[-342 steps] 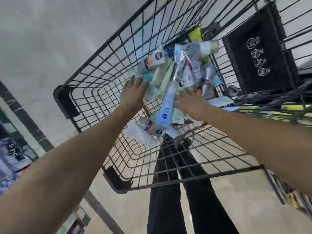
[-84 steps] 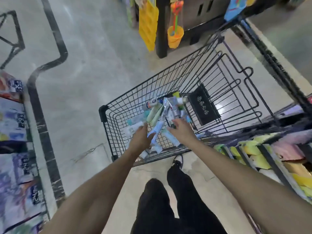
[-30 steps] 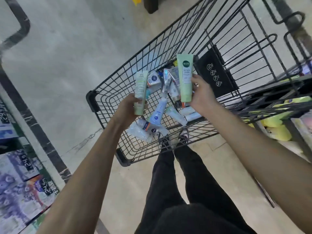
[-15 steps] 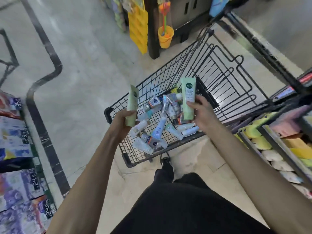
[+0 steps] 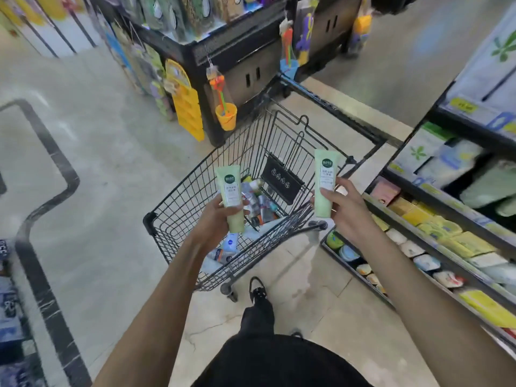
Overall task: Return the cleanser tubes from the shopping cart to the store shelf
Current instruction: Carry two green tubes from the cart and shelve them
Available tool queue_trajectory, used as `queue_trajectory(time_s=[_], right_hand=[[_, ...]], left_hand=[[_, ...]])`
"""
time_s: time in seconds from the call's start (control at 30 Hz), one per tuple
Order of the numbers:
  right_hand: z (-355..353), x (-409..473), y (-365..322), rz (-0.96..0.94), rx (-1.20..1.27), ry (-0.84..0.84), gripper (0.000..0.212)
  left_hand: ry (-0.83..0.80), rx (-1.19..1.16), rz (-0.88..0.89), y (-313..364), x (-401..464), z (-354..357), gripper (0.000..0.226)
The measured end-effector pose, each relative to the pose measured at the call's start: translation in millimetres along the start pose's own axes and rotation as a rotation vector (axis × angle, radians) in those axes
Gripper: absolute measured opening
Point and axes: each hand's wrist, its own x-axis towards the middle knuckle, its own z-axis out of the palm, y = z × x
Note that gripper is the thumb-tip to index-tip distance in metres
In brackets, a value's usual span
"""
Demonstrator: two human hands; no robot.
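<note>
Head view: both green tubes now raised higher above the shopping cart (image 5: 195, 191) than 0.5 s ago, further apart. Left hand (image 5: 220, 216) curled around left cleanser tube (image 5: 231, 196), upright. Right hand (image 5: 342, 208) pinches right cleanser tube (image 5: 325, 182), upright, near store shelf (image 5: 435, 241). Remaining tubes (image 5: 259, 202) lie in the cart.

Orange plastic toy bucket (image 5: 226, 116) hangs on the dark end-cap display stand (image 5: 245, 65), just beside a column of yellow hanging packs (image 5: 187, 107). Black inlaid stripe (image 5: 42, 208) winds across the pale polished floor (image 5: 111, 152). Black lace-up shoe (image 5: 258, 290) stands near the person's black trousers (image 5: 279, 361).
</note>
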Motion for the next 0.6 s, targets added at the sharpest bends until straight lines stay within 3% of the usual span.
queue_trajectory(time_s=[0.37,0.6], right_hand=[[-68.3,-110.3,13.4,-0.098,-0.008,0.141,0.045],[-86.1,-162.8,32.0,-0.164,0.051,0.299,0.030]], left_hand=[[-0.302,0.169,-0.134,-36.8,-32.0,130.8,0.036],[-0.487,0.162,-0.166,-54.6,-47.3,166.5,0.056]])
